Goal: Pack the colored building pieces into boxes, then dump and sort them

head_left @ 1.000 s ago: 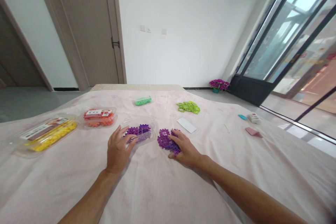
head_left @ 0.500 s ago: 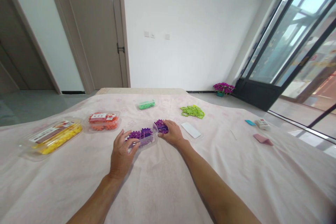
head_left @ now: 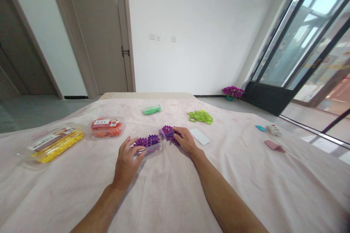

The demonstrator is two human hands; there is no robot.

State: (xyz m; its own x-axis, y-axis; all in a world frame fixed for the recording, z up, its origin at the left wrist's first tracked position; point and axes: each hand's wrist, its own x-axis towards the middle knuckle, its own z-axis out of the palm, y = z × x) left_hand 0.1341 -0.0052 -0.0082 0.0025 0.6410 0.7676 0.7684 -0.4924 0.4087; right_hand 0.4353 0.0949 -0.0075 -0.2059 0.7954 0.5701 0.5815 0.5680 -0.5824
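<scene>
Remotely, I see a clear box of yellow pieces [head_left: 61, 149] at far left, then a box of orange pieces [head_left: 106, 128]. Next, the left hand [head_left: 127, 162] holds the left end of an open clear box [head_left: 150, 151], thumb and fingers a little apart on it; purple pieces [head_left: 153, 141] sit inside. Farther back is a box of green pieces [head_left: 152, 110]. At the clear box's right end I find loose purple pieces [head_left: 167, 131] with the right hand's [head_left: 186, 139] fingers on them; I cannot tell how firmly it grips. A second ago that pile lay apart from the box; now it is against that end, so I judge both hands' work meets there. Right of them are a white card [head_left: 200, 137] and a lime-green heap [head_left: 200, 117].
</scene>
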